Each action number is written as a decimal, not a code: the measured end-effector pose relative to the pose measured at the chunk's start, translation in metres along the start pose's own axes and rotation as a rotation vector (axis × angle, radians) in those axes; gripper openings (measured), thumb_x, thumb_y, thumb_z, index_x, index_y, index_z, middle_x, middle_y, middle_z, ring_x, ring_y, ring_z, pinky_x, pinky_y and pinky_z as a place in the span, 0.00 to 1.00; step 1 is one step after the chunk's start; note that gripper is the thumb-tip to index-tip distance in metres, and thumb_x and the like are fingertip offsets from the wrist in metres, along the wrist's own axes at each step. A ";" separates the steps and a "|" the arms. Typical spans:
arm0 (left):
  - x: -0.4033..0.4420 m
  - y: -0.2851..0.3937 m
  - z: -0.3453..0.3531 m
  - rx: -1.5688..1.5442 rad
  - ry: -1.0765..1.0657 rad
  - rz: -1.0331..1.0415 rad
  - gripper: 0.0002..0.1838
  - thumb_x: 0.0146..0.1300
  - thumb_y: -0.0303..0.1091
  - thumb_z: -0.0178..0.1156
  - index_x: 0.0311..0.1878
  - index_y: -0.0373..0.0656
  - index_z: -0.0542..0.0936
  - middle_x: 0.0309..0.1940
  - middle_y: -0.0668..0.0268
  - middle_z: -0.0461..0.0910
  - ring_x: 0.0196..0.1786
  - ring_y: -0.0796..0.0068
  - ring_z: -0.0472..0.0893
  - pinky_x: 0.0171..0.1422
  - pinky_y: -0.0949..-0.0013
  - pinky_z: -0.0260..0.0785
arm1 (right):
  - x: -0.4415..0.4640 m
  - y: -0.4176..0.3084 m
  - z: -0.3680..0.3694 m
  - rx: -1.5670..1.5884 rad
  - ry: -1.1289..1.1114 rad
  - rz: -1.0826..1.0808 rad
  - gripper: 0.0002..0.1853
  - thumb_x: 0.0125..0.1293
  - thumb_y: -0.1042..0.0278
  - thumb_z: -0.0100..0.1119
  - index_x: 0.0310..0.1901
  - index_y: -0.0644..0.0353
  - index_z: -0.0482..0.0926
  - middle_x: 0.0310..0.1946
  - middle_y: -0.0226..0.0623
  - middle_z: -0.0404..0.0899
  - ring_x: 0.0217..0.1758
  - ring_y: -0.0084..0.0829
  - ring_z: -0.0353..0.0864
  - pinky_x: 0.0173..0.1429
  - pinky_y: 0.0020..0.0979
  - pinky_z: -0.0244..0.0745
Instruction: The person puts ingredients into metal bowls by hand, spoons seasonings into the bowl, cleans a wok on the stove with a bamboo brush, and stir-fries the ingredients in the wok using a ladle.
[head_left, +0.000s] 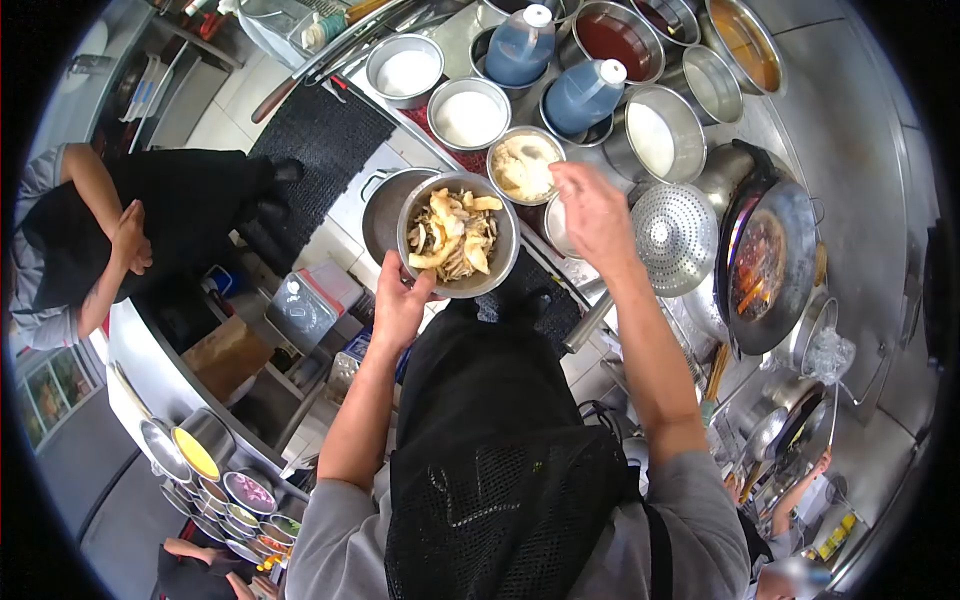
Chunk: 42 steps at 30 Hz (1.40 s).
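My left hand (402,305) grips the rim of a steel bowl (408,222), thumb on the inside edge. In the bowl lie pale yellow pieces and thin brownish strips that look like mushrooms (455,235). My right hand (597,215) is curled beside a small metal container of pale, crumbly seasoning (525,165), its fingertips near the rim; whatever they pinch is too small to make out. Just right of that hand rests a perforated strainer (675,235). Behind my bowl shows a second metal pot (378,220), partly hidden.
A wok (770,265) with reddish food sits at the right. Containers of white powder (405,70), blue-looking squeeze bottles (585,95) and a pot of red liquid (615,35) crowd the counter. At the left stands a person (130,230); other people are at the lower edges.
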<state>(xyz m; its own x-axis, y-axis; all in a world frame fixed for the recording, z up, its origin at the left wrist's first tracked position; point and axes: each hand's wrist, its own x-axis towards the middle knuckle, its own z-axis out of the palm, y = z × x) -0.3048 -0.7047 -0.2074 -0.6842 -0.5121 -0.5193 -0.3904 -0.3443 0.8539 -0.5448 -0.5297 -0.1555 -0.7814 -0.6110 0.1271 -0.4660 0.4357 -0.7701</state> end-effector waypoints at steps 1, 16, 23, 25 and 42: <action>0.001 0.000 0.001 -0.002 0.004 0.024 0.13 0.71 0.27 0.60 0.55 0.36 0.72 0.47 0.61 0.80 0.46 0.72 0.84 0.44 0.66 0.86 | -0.001 0.002 0.005 0.001 -0.005 0.001 0.08 0.77 0.68 0.55 0.51 0.57 0.82 0.47 0.49 0.85 0.49 0.55 0.85 0.52 0.47 0.80; 0.003 -0.002 0.000 -0.032 0.019 0.057 0.10 0.72 0.26 0.60 0.49 0.34 0.70 0.40 0.62 0.75 0.40 0.73 0.83 0.39 0.67 0.86 | 0.013 -0.006 -0.015 -0.163 0.022 -0.154 0.07 0.76 0.68 0.56 0.48 0.59 0.81 0.42 0.47 0.83 0.45 0.54 0.84 0.50 0.48 0.80; -0.001 0.008 0.003 -0.029 0.002 0.031 0.10 0.72 0.25 0.59 0.51 0.35 0.69 0.40 0.63 0.75 0.42 0.72 0.84 0.40 0.67 0.87 | 0.003 0.007 -0.010 -0.117 0.062 -0.104 0.07 0.77 0.69 0.54 0.50 0.60 0.80 0.43 0.49 0.83 0.46 0.55 0.84 0.51 0.48 0.80; 0.001 0.003 0.002 -0.049 -0.008 0.043 0.10 0.73 0.24 0.59 0.52 0.35 0.69 0.42 0.62 0.76 0.43 0.71 0.84 0.41 0.67 0.87 | -0.004 0.008 -0.009 -0.107 0.046 -0.048 0.07 0.77 0.69 0.55 0.49 0.60 0.80 0.44 0.50 0.83 0.46 0.55 0.85 0.51 0.49 0.80; 0.002 -0.004 0.004 -0.103 -0.015 0.034 0.11 0.73 0.24 0.58 0.53 0.36 0.69 0.45 0.61 0.76 0.44 0.70 0.86 0.41 0.67 0.87 | -0.001 0.000 0.018 0.151 0.178 0.285 0.14 0.79 0.64 0.53 0.43 0.66 0.83 0.29 0.46 0.86 0.29 0.40 0.88 0.37 0.37 0.83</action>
<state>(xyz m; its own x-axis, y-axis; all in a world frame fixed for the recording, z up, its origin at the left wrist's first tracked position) -0.3068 -0.7008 -0.2121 -0.7056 -0.5129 -0.4889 -0.3020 -0.4065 0.8623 -0.5363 -0.5410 -0.1667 -0.9372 -0.3486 -0.0095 -0.1628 0.4615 -0.8720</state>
